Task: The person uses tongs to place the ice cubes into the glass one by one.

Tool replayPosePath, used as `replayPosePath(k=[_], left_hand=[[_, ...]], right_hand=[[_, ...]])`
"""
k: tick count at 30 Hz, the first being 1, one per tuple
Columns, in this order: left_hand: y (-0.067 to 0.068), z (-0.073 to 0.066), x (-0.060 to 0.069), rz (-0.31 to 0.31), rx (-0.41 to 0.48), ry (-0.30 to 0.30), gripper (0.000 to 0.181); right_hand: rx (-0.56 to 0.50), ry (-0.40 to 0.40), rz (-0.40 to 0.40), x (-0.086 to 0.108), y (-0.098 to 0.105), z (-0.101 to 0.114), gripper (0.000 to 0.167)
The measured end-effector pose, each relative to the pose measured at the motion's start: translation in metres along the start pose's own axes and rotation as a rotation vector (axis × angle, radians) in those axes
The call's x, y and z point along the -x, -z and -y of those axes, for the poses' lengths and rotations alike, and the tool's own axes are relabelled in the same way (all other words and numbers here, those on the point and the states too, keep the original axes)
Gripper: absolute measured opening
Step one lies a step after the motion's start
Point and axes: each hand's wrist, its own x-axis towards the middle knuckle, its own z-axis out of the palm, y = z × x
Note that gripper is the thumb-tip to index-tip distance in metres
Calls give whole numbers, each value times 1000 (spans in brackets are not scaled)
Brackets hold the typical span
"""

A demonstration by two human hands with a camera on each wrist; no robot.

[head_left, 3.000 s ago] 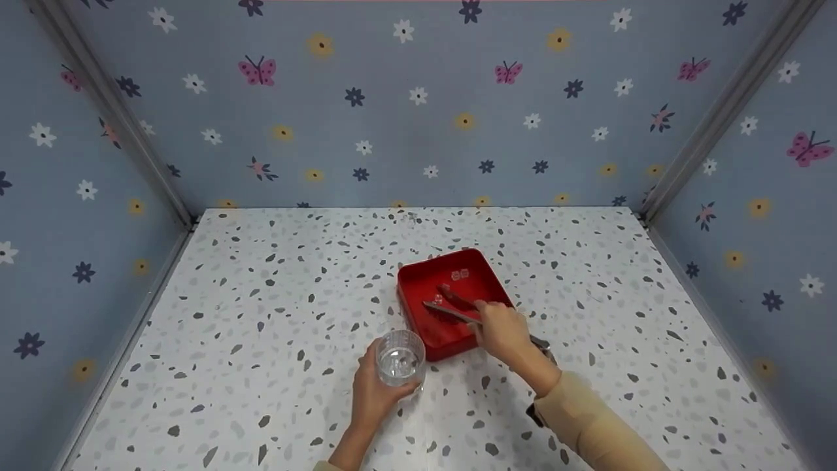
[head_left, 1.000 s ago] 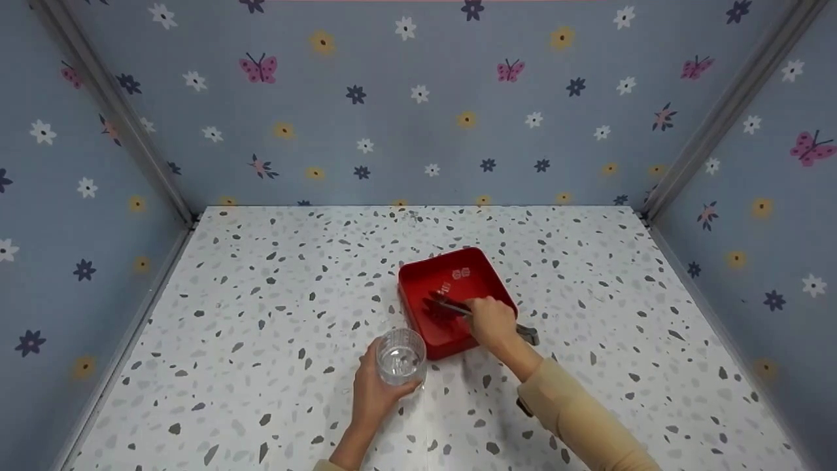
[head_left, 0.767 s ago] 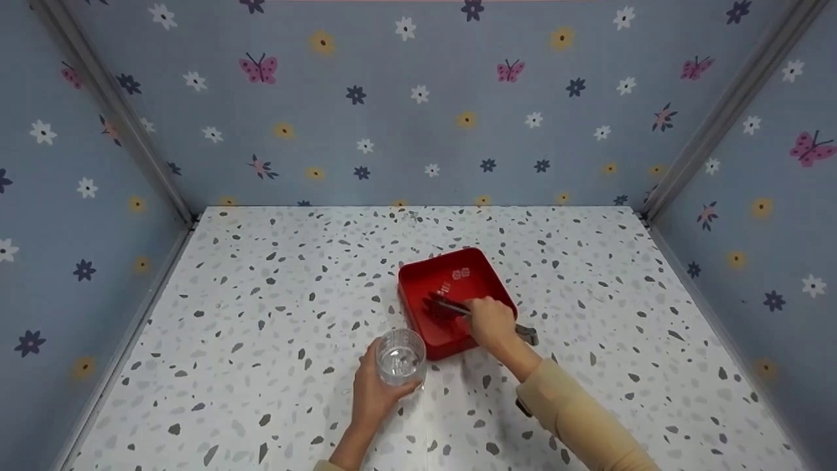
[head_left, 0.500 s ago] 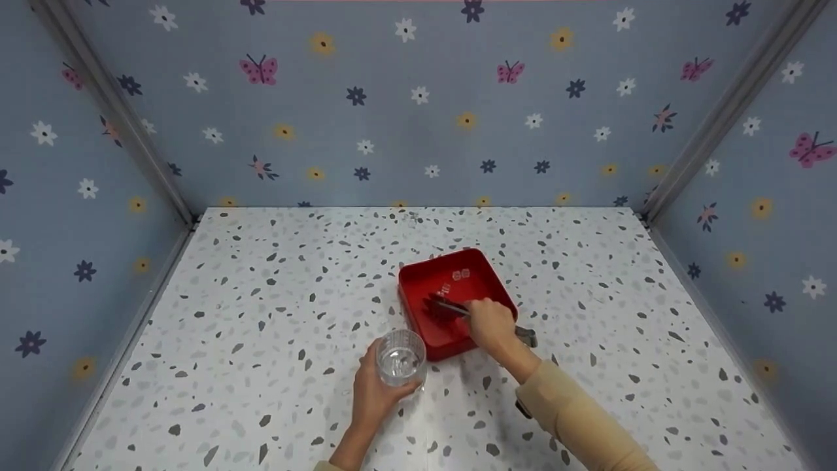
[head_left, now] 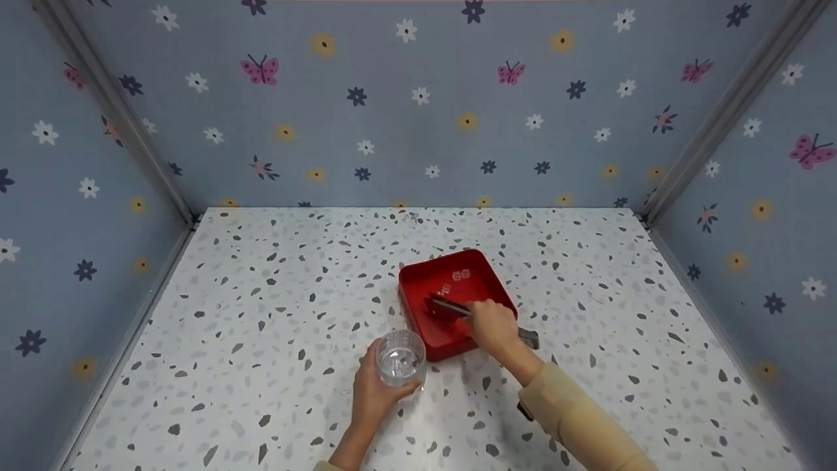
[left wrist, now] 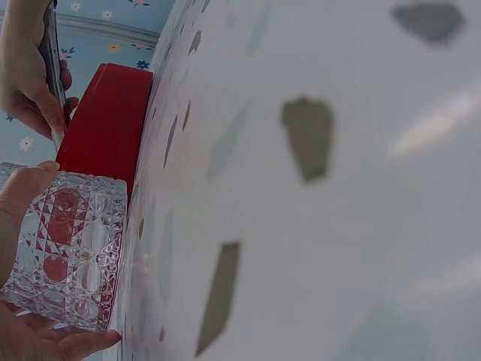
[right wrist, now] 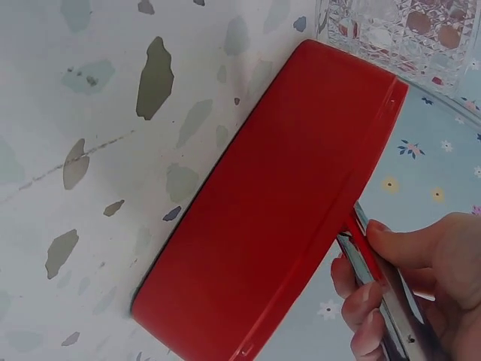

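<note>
A clear cut-glass tumbler stands upright at the near left corner of a red tray. My left hand grips it from the left, thumb and fingers around its wall; in the left wrist view its patterned side shows. My right hand holds metal tongs, whose tips reach down into the tray with their arms close together. Small clear cubes lie on the tray floor, and another cube is right by the tips. Whether the tongs pinch a cube, I cannot tell.
The tray and tumbler are on a white speckled tabletop. Blue panels with flowers and butterflies enclose it at the back and both sides. In the right wrist view the tray's outer wall hides the tong tips.
Compared with three seconds ago, the tongs' spread arms have come together and the right hand has shifted slightly left. Over the last second it barely moves. The left hand and tumbler stay put.
</note>
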Motion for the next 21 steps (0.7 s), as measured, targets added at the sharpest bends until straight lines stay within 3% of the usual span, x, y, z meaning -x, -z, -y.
replayPosePath(k=[6,21], left_hand=[[0,0,0,7,1,19,94],[-2,3,-1,-9,-11,-21,92]], right_hand=[[-9,-11,6,4,5,-1,10],[-110,-58,34,11,19,-8,19]])
